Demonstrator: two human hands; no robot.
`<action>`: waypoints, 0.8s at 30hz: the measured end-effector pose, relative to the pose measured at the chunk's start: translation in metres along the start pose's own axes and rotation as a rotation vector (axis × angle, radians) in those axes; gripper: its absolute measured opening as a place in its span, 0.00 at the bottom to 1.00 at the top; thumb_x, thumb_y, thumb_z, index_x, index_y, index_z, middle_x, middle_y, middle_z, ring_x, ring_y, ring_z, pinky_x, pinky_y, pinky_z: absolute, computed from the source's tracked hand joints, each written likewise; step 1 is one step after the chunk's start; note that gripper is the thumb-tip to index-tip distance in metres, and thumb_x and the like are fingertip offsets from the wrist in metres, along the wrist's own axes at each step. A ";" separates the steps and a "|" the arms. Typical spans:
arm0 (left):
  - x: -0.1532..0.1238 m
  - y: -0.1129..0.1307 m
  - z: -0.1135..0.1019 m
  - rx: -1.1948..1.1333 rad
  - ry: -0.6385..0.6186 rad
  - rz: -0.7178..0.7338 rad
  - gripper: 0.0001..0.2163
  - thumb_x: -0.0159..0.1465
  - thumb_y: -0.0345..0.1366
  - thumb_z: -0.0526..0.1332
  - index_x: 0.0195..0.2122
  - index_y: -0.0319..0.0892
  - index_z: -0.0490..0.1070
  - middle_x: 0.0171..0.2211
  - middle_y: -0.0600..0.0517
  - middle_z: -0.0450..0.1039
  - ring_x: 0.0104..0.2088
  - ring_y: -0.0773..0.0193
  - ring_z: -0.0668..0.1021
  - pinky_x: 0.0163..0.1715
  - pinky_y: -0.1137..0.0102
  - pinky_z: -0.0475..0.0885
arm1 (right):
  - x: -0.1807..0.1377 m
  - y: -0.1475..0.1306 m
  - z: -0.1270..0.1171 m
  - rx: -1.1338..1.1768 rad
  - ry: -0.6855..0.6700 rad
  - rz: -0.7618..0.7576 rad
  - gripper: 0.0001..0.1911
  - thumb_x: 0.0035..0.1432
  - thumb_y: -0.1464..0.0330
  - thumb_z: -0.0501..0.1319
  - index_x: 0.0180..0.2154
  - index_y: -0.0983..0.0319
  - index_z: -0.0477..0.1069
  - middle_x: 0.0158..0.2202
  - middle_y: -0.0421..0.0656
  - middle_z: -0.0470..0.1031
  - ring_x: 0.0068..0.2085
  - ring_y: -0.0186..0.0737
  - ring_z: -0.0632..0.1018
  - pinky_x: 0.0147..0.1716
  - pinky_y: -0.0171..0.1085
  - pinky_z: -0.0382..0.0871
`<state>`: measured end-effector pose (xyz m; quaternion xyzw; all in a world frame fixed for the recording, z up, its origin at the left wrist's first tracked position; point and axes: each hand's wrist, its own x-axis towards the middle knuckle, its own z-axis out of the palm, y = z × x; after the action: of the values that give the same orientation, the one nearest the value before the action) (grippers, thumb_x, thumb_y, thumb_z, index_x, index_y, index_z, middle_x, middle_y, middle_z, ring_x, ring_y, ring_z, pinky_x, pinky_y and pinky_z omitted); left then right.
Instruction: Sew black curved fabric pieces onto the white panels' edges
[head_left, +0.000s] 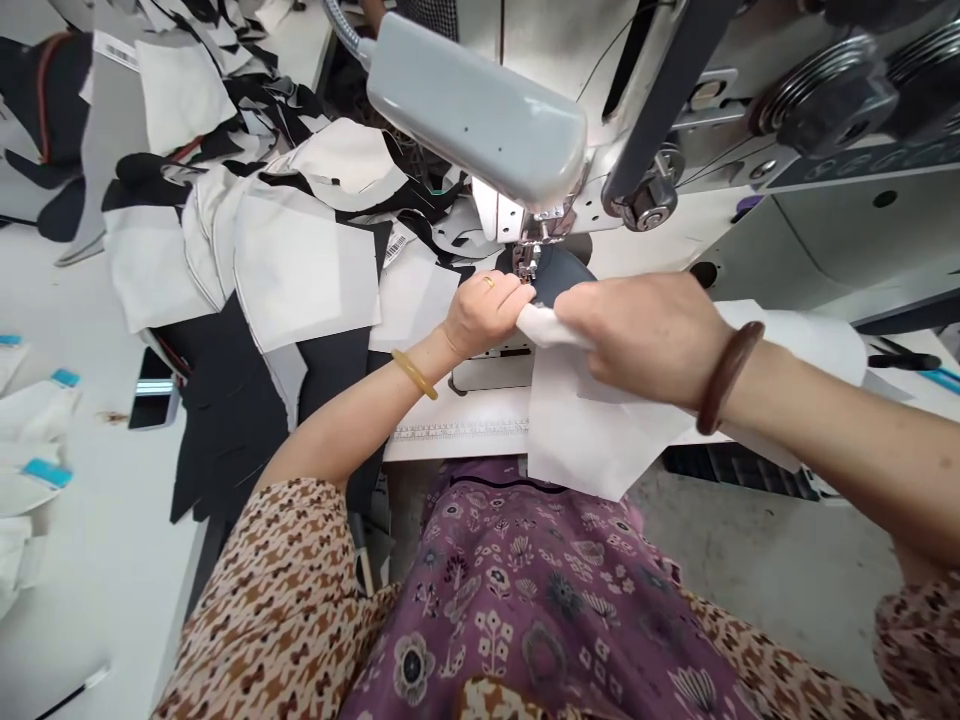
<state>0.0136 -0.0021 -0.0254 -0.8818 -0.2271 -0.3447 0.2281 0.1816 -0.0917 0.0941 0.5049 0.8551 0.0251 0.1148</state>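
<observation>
My left hand (pixel 486 313), with a ring and a yellow bangle, is curled shut and pinches the edge of a white fabric piece (pixel 592 430) just in front of the needle and presser foot (pixel 528 256) of a sewing machine (pixel 675 150). My right hand (pixel 645 335), wearing a brown bangle, is closed on the same white fabric and presses it down. A dark navy fabric piece (pixel 561 274) lies under the white one at the presser foot. The white piece hangs over the table's front edge toward my lap.
A heap of cut white and black fabric pieces (pixel 300 250) covers the table to the left. A phone (pixel 154 392) lies beside it. White pieces with blue tags (pixel 37 440) sit at the far left. The machine's lamp (pixel 480 110) hangs over the needle. Scissors (pixel 904 358) lie at right.
</observation>
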 end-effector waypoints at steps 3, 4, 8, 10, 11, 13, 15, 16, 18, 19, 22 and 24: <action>-0.004 -0.005 -0.011 -0.110 -0.049 0.072 0.11 0.67 0.32 0.48 0.36 0.42 0.70 0.29 0.51 0.73 0.29 0.68 0.73 0.30 0.70 0.66 | -0.004 -0.020 0.016 -0.030 0.051 -0.126 0.13 0.55 0.79 0.44 0.31 0.64 0.65 0.29 0.45 0.69 0.29 0.36 0.68 0.24 0.35 0.42; -0.004 -0.006 -0.014 -0.159 -0.082 0.100 0.10 0.67 0.32 0.48 0.39 0.43 0.69 0.33 0.50 0.74 0.32 0.68 0.74 0.33 0.69 0.68 | -0.005 -0.025 0.023 -0.042 0.065 -0.159 0.15 0.56 0.80 0.42 0.31 0.65 0.65 0.30 0.46 0.69 0.31 0.38 0.69 0.24 0.35 0.42; -0.008 -0.005 -0.018 -0.165 -0.161 0.150 0.10 0.67 0.30 0.49 0.43 0.42 0.68 0.38 0.47 0.76 0.36 0.66 0.77 0.33 0.68 0.69 | -0.009 -0.025 0.038 -0.047 0.084 -0.175 0.15 0.56 0.81 0.43 0.30 0.66 0.66 0.32 0.48 0.70 0.33 0.39 0.69 0.24 0.35 0.43; -0.012 0.001 -0.013 -0.064 -0.110 0.129 0.10 0.66 0.30 0.50 0.42 0.42 0.70 0.36 0.47 0.76 0.35 0.66 0.77 0.31 0.68 0.69 | -0.009 -0.017 0.039 -0.035 0.082 -0.171 0.14 0.56 0.81 0.44 0.30 0.66 0.65 0.31 0.47 0.69 0.31 0.37 0.68 0.24 0.35 0.44; -0.014 0.005 -0.009 -0.018 -0.069 0.107 0.10 0.66 0.30 0.51 0.42 0.42 0.70 0.35 0.48 0.77 0.34 0.66 0.77 0.30 0.69 0.68 | -0.009 -0.012 0.038 -0.031 0.078 -0.170 0.13 0.55 0.80 0.44 0.29 0.66 0.65 0.30 0.46 0.69 0.29 0.35 0.67 0.24 0.35 0.43; -0.019 0.011 -0.001 0.037 0.011 0.048 0.09 0.66 0.31 0.52 0.41 0.43 0.71 0.32 0.49 0.77 0.33 0.67 0.77 0.30 0.69 0.67 | -0.009 -0.004 0.035 -0.030 0.065 -0.153 0.12 0.54 0.80 0.45 0.29 0.66 0.65 0.29 0.44 0.67 0.26 0.33 0.64 0.23 0.35 0.43; -0.022 0.015 0.004 0.018 0.052 -0.019 0.08 0.65 0.31 0.53 0.42 0.44 0.71 0.31 0.51 0.77 0.32 0.67 0.77 0.30 0.68 0.65 | -0.008 0.000 0.033 -0.037 0.047 -0.115 0.12 0.53 0.80 0.45 0.29 0.65 0.64 0.27 0.43 0.66 0.24 0.32 0.61 0.23 0.35 0.42; -0.023 0.016 0.006 -0.015 0.055 -0.054 0.08 0.65 0.32 0.54 0.42 0.45 0.71 0.30 0.51 0.77 0.32 0.66 0.77 0.30 0.68 0.64 | -0.007 0.001 0.032 -0.041 0.037 -0.094 0.12 0.53 0.80 0.45 0.29 0.65 0.64 0.27 0.42 0.65 0.23 0.32 0.60 0.23 0.35 0.41; -0.022 0.016 0.008 -0.076 0.052 -0.114 0.08 0.65 0.32 0.54 0.42 0.47 0.71 0.30 0.52 0.77 0.32 0.66 0.77 0.31 0.67 0.62 | -0.005 0.000 0.030 -0.052 0.014 -0.064 0.12 0.54 0.79 0.45 0.30 0.64 0.65 0.27 0.42 0.66 0.23 0.32 0.60 0.23 0.35 0.41; -0.022 0.015 0.008 -0.084 0.055 -0.134 0.08 0.65 0.32 0.53 0.42 0.47 0.71 0.29 0.52 0.77 0.32 0.66 0.77 0.31 0.67 0.62 | -0.003 0.000 0.029 -0.056 0.001 -0.053 0.13 0.54 0.79 0.44 0.31 0.64 0.65 0.28 0.42 0.66 0.24 0.32 0.61 0.23 0.35 0.40; -0.019 0.013 0.009 -0.028 0.120 -0.157 0.09 0.66 0.32 0.52 0.41 0.47 0.71 0.27 0.54 0.77 0.30 0.68 0.76 0.30 0.67 0.61 | 0.000 -0.003 0.024 -0.054 -0.033 -0.022 0.13 0.55 0.79 0.43 0.32 0.64 0.64 0.28 0.43 0.66 0.25 0.33 0.63 0.24 0.35 0.41; -0.018 0.011 0.010 -0.027 0.154 -0.158 0.10 0.66 0.32 0.51 0.40 0.47 0.72 0.27 0.55 0.77 0.29 0.69 0.76 0.31 0.67 0.61 | 0.002 -0.004 0.021 -0.048 -0.046 -0.007 0.13 0.55 0.78 0.43 0.32 0.64 0.64 0.28 0.43 0.66 0.25 0.33 0.63 0.24 0.35 0.41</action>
<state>0.0134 -0.0098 -0.0475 -0.8349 -0.2731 -0.4316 0.2050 0.1825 -0.0936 0.0731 0.4994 0.8532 0.0333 0.1466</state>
